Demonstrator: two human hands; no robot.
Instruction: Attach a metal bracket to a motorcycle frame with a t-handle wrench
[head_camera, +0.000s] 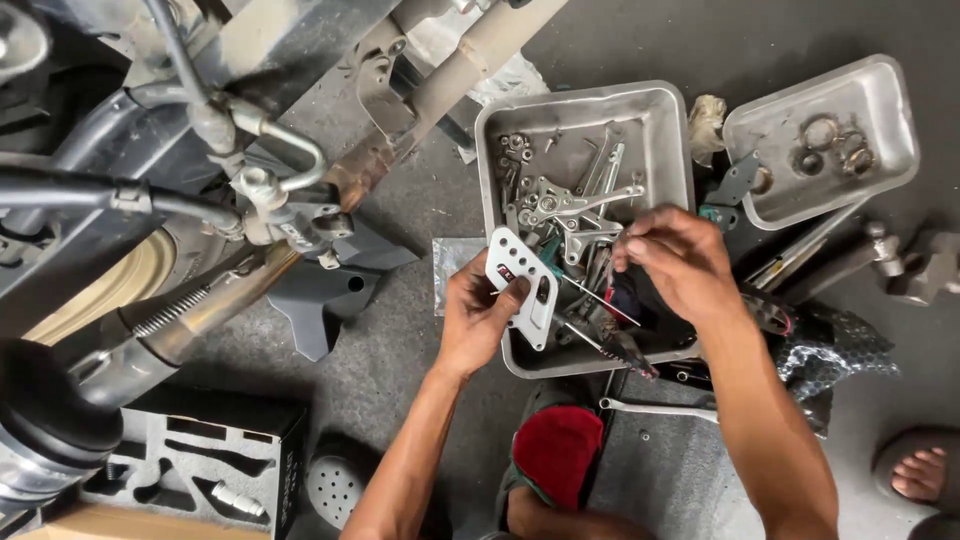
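While left hand (478, 318) grips bracket (520, 280), right hand (672, 258) pinches small part over tray (680, 130), 12 o'clock; part could drop among clutter.

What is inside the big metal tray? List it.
Inside the big metal tray: a silver bracket, bolts and loose tools. The right hand and the white plate in the left hand hide the rest.

Grey concrete floor (400, 390) bears two metal trays (585, 110), a foam-lined case (200, 460)
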